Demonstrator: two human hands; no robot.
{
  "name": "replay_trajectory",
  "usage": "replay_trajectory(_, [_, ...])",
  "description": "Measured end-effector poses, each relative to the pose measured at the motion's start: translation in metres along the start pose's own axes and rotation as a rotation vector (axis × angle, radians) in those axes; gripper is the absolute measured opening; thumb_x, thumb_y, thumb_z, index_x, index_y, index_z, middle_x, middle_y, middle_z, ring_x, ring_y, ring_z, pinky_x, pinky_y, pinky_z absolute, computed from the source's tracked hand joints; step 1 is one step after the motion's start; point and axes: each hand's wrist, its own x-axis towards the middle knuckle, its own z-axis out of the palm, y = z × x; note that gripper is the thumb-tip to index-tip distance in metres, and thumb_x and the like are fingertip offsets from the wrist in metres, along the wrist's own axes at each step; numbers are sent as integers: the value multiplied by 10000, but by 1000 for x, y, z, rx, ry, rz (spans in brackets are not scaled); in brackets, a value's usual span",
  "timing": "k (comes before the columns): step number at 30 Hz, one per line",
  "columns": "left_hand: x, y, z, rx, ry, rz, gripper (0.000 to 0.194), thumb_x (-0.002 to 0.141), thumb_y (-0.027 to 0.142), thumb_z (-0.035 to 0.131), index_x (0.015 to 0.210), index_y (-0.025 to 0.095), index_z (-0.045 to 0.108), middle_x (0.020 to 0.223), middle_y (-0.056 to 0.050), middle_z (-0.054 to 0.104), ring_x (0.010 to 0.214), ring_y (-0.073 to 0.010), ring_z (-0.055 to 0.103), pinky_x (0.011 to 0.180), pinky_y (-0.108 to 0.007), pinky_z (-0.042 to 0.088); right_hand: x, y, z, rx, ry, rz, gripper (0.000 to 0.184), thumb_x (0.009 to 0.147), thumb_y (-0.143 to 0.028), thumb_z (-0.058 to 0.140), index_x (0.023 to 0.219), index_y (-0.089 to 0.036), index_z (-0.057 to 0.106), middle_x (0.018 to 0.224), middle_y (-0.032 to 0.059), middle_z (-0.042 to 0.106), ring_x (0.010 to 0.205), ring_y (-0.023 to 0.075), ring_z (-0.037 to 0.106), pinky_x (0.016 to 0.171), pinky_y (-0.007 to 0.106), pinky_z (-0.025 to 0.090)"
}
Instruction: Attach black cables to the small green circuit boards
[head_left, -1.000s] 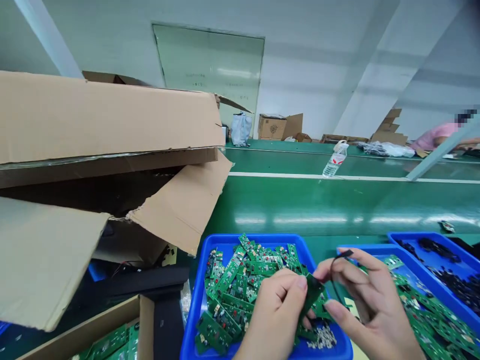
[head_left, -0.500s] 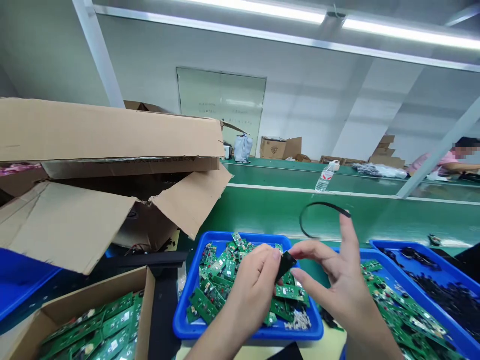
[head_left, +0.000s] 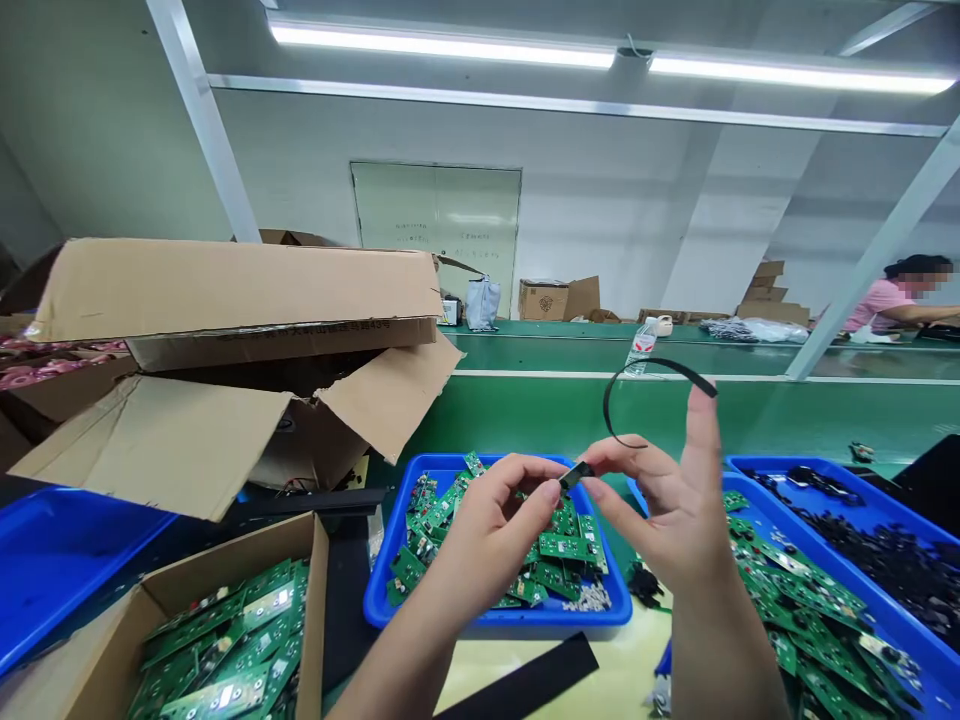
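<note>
Green worktop [head_left: 517, 410] stretched toward a pale wall under strip lights. At its near side, the left hand [head_left: 487, 535] was pinched nearly closed, thumb against fingers, around a small dark piece [head_left: 576, 475], probably a circuit board, its end showing between the two hands above the blue tray [head_left: 555, 620]. The right hand [head_left: 679, 525] was partly open: its thumb and a finger met the piece's exposed end, while the index finger stood raised with a thin black strip [head_left: 679, 368] at its tip, curling through the air toward the lower fingers. Whether the strip's far end touched them could not be told.

The strip looked very light and limp, likely to twist or snag; it seemed to cling to the fingertip, so perhaps it was sticky, and was best taken by one end. The small piece looked light and stiff, and would be safest held by its edges, sparing any parts mounted on it.

Below, a broad black strip [head_left: 525, 685] lay on a yellow sheet [head_left: 626, 665]. Loose green boards [head_left: 566, 547] and small pale parts [head_left: 587, 598] filled the tray. Farther out stood a cardboard box [head_left: 316, 600] of boards on the left and a tray of black parts [head_left: 787, 463] on the right.
</note>
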Motion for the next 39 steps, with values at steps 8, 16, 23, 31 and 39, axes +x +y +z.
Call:
replay_trajectory(8, [-10,4,-8,38,-26,176,267,805,251,682,1060,200,620,985,-37,610,895,-130,583,794,-249,478,5,-6,-15,63,-122,-227,996,827,10,530,1484,-404,-93,886,-3,634,842,158,617,817,380,534])
replay_trajectory(16, [-14,5,-11,430,109,466,422,825,178,671,1197,296,510,1061,27,581,953,-82,563,820,-183,476,0,-8,-10,146,-81,-138,957,814,-40,585,1512,-338,3,1004,34,646,928,159,625,806,317,551])
replay_trajectory(23, [-16,2,-9,401,146,496,465,831,174,663,1243,301,488,1047,20,562,963,-81,567,855,-182,483,0,-8,-10,177,-97,-67,939,807,-14,615,1497,-395,103,1028,-12,652,971,100,626,826,187,546])
replay_trajectory(31, [-17,6,-7,391,186,508,470,815,164,684,1233,292,511,1056,16,548,974,-73,549,865,-151,461,-2,-19,-9,173,-31,-72,965,791,15,622,1504,-372,98,999,-8,654,950,107,635,828,185,556])
replay_trajectory(39, [-17,2,-5,385,153,519,479,822,124,665,1241,292,504,1108,22,547,1032,-65,528,892,-126,450,0,-20,-10,175,-34,-82,969,796,1,625,1509,-355,75,993,-4,659,962,113,631,802,186,566])
